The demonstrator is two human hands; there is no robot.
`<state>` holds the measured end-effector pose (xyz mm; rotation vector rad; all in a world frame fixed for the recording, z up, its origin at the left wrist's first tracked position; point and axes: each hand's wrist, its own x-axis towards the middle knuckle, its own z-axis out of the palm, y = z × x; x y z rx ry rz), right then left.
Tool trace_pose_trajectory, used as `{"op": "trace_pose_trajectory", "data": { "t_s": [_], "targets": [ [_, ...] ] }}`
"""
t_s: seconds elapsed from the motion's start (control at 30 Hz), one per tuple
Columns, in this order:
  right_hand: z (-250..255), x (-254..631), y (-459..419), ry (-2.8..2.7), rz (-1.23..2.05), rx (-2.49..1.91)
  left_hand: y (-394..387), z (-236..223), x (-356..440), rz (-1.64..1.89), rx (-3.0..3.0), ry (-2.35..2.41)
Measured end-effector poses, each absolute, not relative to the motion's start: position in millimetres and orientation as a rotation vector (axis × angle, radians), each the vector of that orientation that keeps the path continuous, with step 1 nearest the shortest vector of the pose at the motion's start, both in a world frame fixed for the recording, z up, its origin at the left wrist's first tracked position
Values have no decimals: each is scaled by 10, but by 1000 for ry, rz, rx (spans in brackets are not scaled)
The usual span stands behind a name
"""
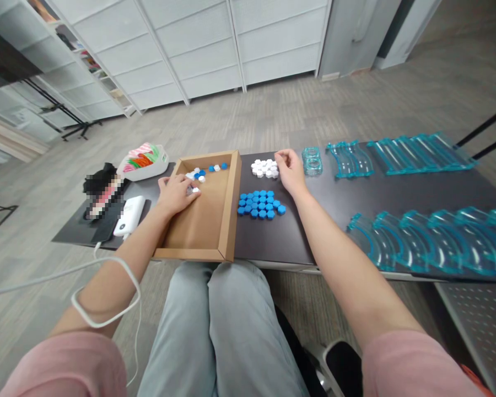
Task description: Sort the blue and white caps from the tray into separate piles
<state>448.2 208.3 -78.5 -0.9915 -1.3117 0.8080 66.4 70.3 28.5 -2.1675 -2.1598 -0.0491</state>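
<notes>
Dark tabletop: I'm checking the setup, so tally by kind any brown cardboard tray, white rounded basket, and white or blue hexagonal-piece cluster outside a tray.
Brown cardboard tray: 1
White rounded basket: 1
White hexagonal-piece cluster: 1
Blue hexagonal-piece cluster: 1
Total: 4

No readable text, label, brand, number or sign anywhere in head view. White rounded-rectangular plastic device (131,214) on dark flat tabletop (75,227), left side: small dark marks near its lower end, too small to make out as letters or figures. Pixelated multicoloured patch (104,197) just beside device: any print there hidden. Small multicoloured items (91,63) among tall white cabinets (198,49) in background: too small and blurred for lettering to be read.
</notes>
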Motion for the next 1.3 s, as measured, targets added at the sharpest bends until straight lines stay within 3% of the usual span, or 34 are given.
{"op": "trace_pose_trajectory", "data": {
  "t_s": [0.27, 0.47, 0.63, 0.8, 1.0, 1.3],
  "targets": [
    [-798, 4488, 2111, -1272, 790, -998, 918, 647, 1317, -585, -2407, -1967],
    [-770, 4503, 2093, -1271, 809, -1026, 1319, 627, 2005, -364, -2563, -1784],
    [-753, 4504, 2074, -1337, 795, -1055, 1599, 381, 2178, -142, -2606, -1698],
    [-779, 4514, 2086, -1359, 791, -1051, 1600, 352, 2258, -147, -2563, -1716],
    [-797, 4504, 2095, -1315, 804, -1009, 1393, 656, 1753, -470, -2296, -1930],
    [-792, 4505, 2095, -1331, 795, -1018, 1069, 343, 571, -226, -2263, -2246]
  ]
}}
